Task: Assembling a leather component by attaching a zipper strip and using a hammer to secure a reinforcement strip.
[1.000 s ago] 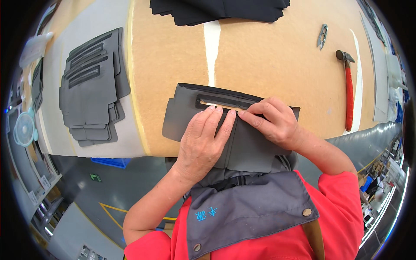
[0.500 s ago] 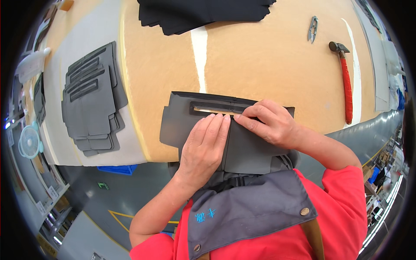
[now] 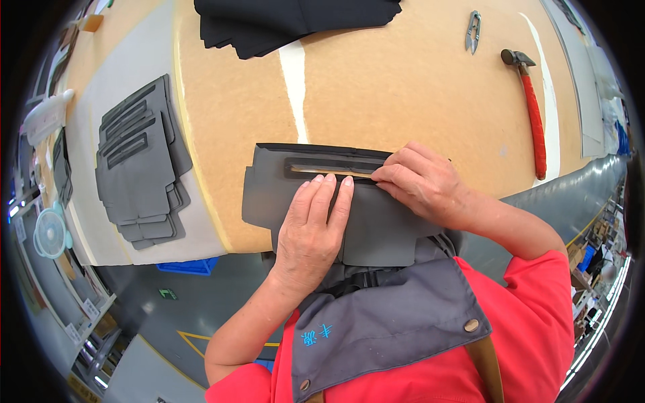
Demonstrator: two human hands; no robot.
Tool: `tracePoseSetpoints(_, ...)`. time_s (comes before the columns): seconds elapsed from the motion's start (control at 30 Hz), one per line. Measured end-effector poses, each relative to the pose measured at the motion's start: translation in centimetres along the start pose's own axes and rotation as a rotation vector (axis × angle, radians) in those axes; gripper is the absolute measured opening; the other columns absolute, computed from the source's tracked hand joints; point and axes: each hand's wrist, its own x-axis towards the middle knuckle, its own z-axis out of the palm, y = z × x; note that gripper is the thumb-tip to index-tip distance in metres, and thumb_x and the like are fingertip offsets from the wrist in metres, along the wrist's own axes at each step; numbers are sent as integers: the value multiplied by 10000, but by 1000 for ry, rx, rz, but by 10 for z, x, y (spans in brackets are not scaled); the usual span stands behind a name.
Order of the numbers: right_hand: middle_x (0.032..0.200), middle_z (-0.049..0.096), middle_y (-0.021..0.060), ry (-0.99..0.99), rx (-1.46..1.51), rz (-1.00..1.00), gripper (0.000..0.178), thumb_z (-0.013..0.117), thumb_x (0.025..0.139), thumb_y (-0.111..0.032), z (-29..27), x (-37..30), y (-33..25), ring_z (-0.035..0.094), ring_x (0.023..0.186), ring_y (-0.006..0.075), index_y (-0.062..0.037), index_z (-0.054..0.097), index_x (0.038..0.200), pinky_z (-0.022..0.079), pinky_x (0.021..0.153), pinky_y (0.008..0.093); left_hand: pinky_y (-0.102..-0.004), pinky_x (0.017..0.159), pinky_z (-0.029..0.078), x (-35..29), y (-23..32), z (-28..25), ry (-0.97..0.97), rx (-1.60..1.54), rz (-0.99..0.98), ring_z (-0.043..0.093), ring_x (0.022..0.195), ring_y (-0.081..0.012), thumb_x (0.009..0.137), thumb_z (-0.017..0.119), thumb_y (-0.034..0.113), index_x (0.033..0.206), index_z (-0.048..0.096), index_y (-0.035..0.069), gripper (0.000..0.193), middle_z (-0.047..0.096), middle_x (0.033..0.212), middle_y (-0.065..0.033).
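A dark grey sheet-material panel (image 3: 379,232) lies at the table's near edge, its lower part overhanging toward my lap. Near its far edge runs a long narrow slot with a black border (image 3: 322,162), and tan tabletop shows through the opening. My left hand (image 3: 309,232) rests on the panel with fingers stretched out, their tips at the slot's near edge. At the slot's right end, my right hand (image 3: 426,185) pinches the panel's slot border between thumb and fingers. The right fingers cover that end of the slot.
Similar slotted grey panels (image 3: 138,181) are stacked on the left. Black sheets (image 3: 295,23) lie at the far side. Thread snips (image 3: 474,32) and a red-handled hammer (image 3: 533,117) lie at the right. A blue crate (image 3: 191,266) sits below the table edge.
My right hand has slid right along the slot's near edge, away from my left fingers. My left hand stays at nearly the same place on the panel. The whole view has shifted slightly.
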Motion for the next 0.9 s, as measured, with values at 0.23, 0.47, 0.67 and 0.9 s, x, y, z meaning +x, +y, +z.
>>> tracePoseSetpoints(0.23, 902, 628, 41, -9, -11, -94, 327, 766, 743, -6, -3, -9, 8, 593, 774, 208, -44, 746, 1067, 510, 625, 322, -401, 1005, 560, 1, 2, -2, -19, -21, -30, 601, 1171, -306, 844, 656, -3, 1346, 658, 60, 506, 594, 1260, -135)
tracePoseSetpoints(0.47, 944, 600, 64, -5, -164, -267, 408, 693, 735, -64, -3, -10, 9, 589, 791, 207, -26, 738, 1138, 501, 629, 330, -405, 1020, 540, 2, 6, -2, -47, -17, -37, 579, 1184, -312, 842, 653, 13, 1382, 649, 137, 553, 571, 1273, -143)
tracePoseSetpoints(0.67, 939, 612, 64, -29, -93, -196, 403, 705, 741, -49, -6, -13, 9, 592, 780, 213, -17, 723, 1143, 511, 640, 345, -413, 1039, 534, 0, 7, -1, -70, 27, -21, 562, 1203, -328, 839, 654, 23, 1387, 644, 152, 563, 552, 1303, -152)
tracePoseSetpoints(0.9, 932, 618, 55, -25, -93, -227, 386, 717, 742, -36, -13, -21, 13, 588, 780, 207, -29, 734, 1128, 514, 645, 337, -419, 1048, 529, 2, 12, -5, -111, 21, -64, 545, 1231, -340, 842, 649, 32, 1404, 636, 197, 587, 537, 1327, -156)
